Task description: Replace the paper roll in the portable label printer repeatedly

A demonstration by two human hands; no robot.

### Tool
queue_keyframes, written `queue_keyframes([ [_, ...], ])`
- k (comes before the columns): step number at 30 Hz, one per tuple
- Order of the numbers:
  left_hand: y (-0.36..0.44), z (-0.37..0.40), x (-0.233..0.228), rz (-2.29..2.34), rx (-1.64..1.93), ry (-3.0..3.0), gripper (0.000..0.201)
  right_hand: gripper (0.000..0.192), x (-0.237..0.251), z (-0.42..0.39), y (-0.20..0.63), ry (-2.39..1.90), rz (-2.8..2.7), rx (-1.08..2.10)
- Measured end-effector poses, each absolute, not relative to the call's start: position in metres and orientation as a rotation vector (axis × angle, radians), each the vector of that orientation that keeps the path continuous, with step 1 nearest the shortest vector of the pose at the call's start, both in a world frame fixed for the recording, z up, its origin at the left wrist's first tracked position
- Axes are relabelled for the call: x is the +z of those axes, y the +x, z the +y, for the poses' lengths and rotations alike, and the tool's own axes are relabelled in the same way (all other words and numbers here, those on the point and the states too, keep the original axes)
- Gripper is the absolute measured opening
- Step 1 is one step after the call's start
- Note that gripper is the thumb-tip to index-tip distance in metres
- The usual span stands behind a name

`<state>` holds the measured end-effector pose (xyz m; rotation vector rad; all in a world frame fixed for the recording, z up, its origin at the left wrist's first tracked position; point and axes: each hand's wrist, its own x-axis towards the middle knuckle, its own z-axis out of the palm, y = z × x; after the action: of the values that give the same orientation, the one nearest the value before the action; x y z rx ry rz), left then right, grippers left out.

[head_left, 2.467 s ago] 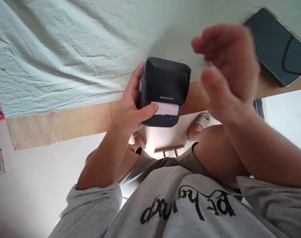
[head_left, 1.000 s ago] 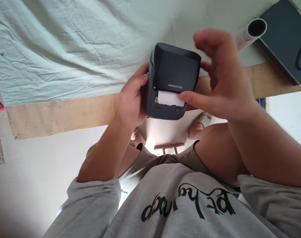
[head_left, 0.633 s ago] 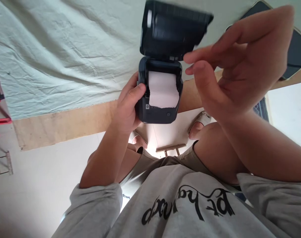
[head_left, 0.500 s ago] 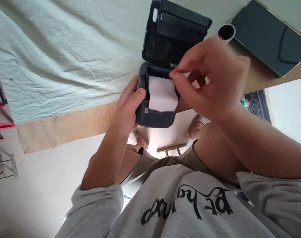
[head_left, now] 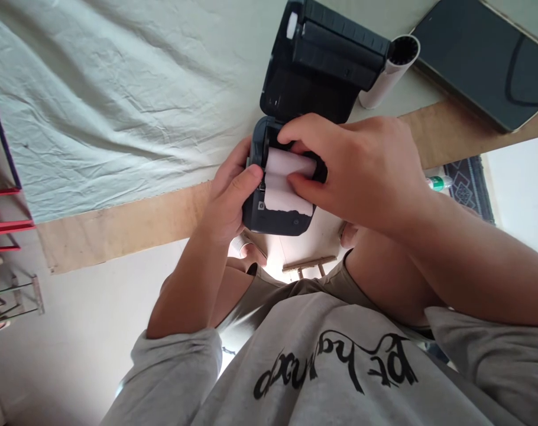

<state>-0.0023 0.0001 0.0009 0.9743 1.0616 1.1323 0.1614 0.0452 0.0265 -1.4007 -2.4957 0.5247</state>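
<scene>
A small dark label printer [head_left: 273, 222] is held at the table's near edge, its lid [head_left: 326, 71] swung open and pointing away from me. My left hand [head_left: 229, 201] grips the printer's left side with the thumb on its top corner. My right hand [head_left: 362, 168] reaches into the open bay, thumb and fingers closed around the white paper roll [head_left: 287, 177]. A loose strip of paper hangs over the printer's front.
A pale green cloth [head_left: 118, 100] covers the wooden table [head_left: 127, 222]. A white tube [head_left: 388, 71] lies beside the lid, and a dark tablet [head_left: 486, 59] rests at the far right. Red metal frames [head_left: 3, 219] stand at the left. My knees are below the table edge.
The printer's lid went from shut to open. My right hand rose, then came down into the bay and closed on the paper roll. My left hand kept its hold.
</scene>
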Motion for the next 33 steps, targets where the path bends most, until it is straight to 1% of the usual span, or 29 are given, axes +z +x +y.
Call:
queue_keyframes([
  [3, -0.004, 0.001, -0.001, 1.032, 1.156, 0.933, 0.029, 0.040, 0.029, 0.042, 0.172, -1.191, -2.340, 0.696],
  [6, -0.004, 0.002, -0.004, 0.999, 1.207, 0.878, 0.027, 0.045, 0.026, 0.043, 0.186, -0.995, -2.006, 1.007],
  [7, -0.004, 0.002, -0.005, 0.991, 1.222, 0.858, 0.026, 0.044, 0.023, 0.046, 0.190, -0.939, -1.846, 1.103],
  [9, -0.004, 0.003, -0.007, 0.987, 1.234, 0.829, 0.026, 0.034, 0.014, 0.052, 0.196, -0.884, -1.581, 1.272],
  [11, -0.003, 0.003, -0.007, 1.001, 1.229, 0.821, 0.027, 0.027, 0.006, 0.056, 0.199, -0.930, -1.516, 1.356],
  [12, -0.003, 0.003, -0.007, 1.009, 1.225, 0.820, 0.027, 0.026, 0.003, 0.057, 0.199, -0.979, -1.566, 1.326],
  [13, -0.003, 0.003, -0.007, 1.012, 1.222, 0.822, 0.027, 0.024, 0.002, 0.058, 0.200, -1.035, -1.655, 1.232],
  [16, -0.002, 0.003, -0.007, 1.005, 1.236, 0.820, 0.025, 0.018, 0.003, 0.056, 0.201, -1.106, -1.974, 0.745],
  [19, -0.002, 0.003, -0.008, 0.993, 1.249, 0.796, 0.025, 0.025, 0.001, 0.057, 0.202, -1.146, -2.132, 0.460],
  [21, -0.002, 0.002, -0.008, 0.982, 1.257, 0.772, 0.026, 0.031, -0.004, 0.060, 0.202, -1.192, -2.161, 0.402],
  [26, -0.002, 0.002, -0.007, 0.971, 1.249, 0.750, 0.026, 0.050, -0.014, 0.062, 0.202, -1.332, -2.263, 0.428],
  [28, -0.002, 0.002, -0.008, 0.973, 1.249, 0.759, 0.027, 0.047, -0.010, 0.061, 0.204, -1.210, -2.217, 0.414],
  [30, -0.002, 0.002, -0.009, 0.966, 1.256, 0.784, 0.027, 0.036, -0.002, 0.061, 0.209, -1.067, -2.067, 0.317],
  [31, -0.002, 0.002, -0.010, 0.964, 1.261, 0.794, 0.027, 0.031, 0.003, 0.063, 0.211, -1.050, -1.991, 0.266],
  [33, -0.001, 0.002, -0.010, 0.972, 1.263, 0.799, 0.027, 0.032, 0.009, 0.067, 0.216, -1.129, -1.924, 0.200],
])
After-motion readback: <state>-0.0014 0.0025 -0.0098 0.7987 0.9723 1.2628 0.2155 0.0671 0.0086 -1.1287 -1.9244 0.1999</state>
